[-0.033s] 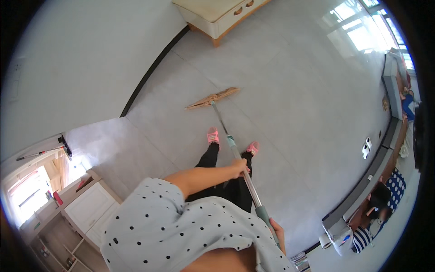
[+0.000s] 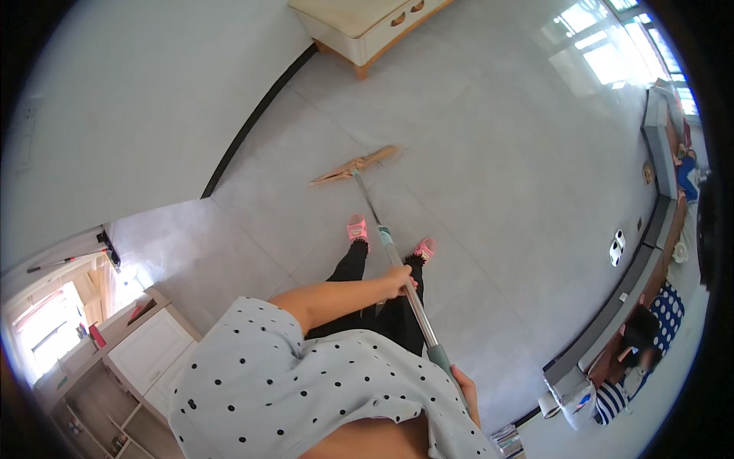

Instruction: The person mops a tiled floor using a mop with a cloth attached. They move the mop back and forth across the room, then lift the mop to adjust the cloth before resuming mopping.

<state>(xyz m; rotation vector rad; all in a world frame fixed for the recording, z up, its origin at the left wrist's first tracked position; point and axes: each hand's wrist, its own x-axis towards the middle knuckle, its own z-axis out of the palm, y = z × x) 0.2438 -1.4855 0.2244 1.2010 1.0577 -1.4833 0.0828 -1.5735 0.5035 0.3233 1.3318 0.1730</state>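
A flat mop with a silvery pole [image 2: 421, 317] slants across the view, from my body at lower right to the floor ahead. Its wide head, covered with a tan cloth [image 2: 354, 166], lies flat on the grey tiles beyond my feet. Midway down the pole, my left hand [image 2: 399, 281] is wrapped round it, the arm crossing in front of my legs. My right hand [image 2: 466, 390] is closed on the grey-green grip near the pole's upper end, its fingers partly hidden by the pole and my dotted shirt.
A cream cabinet [image 2: 359, 50] on wooden legs stands ahead by the wall. White cupboards [image 2: 153, 352] are at lower left. Along the right runs a grey sofa [image 2: 596, 336] with cushions and people on it. White slippers [image 2: 617, 249] lie on the floor before it.
The mop and its cloth-covered head appear very slightly farther left, along with small shifts across the whole view. Both hands keep their hold.
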